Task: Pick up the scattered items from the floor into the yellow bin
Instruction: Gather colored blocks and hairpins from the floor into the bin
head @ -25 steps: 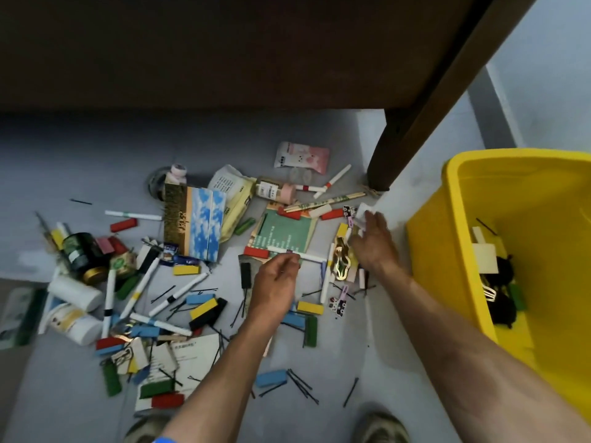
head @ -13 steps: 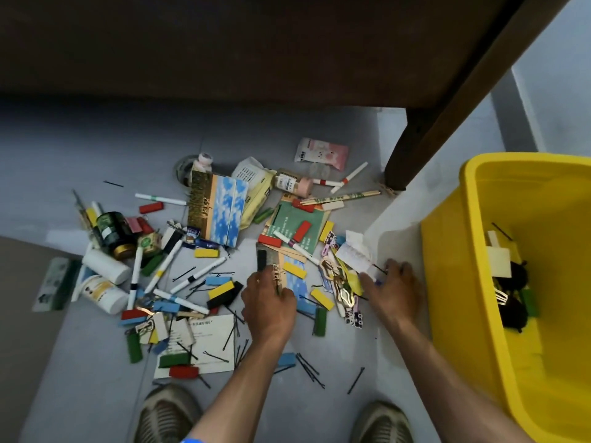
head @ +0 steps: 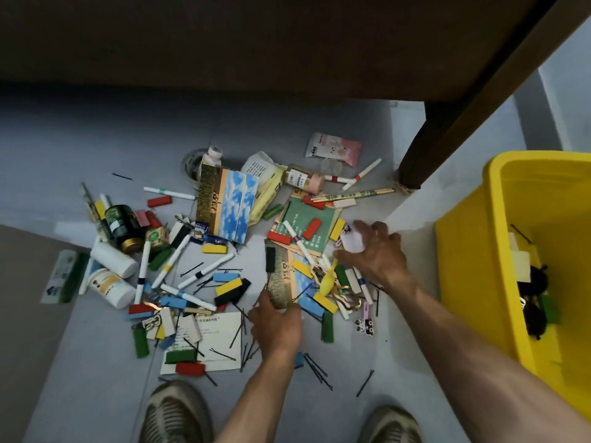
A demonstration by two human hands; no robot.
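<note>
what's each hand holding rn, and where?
Left hand grips the booklet by its near end. Right hand curls over a white piece; exact hold unclear.

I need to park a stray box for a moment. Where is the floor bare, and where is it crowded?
Bare floor lies between the right forearm and the yellow bin, and at upper left beyond the lone hairpin toward the dark furniture. It is crowded round both hands: left hand, right hand.

The bin (head: pixel 463 251) is bright yellow. The floor (head: pixel 96 362) is pale grey-blue. One booklet (head: pixel 235 206) shows white clouds on blue; blocks (head: pixel 215 249) are red, yellow, blue, green.
</note>
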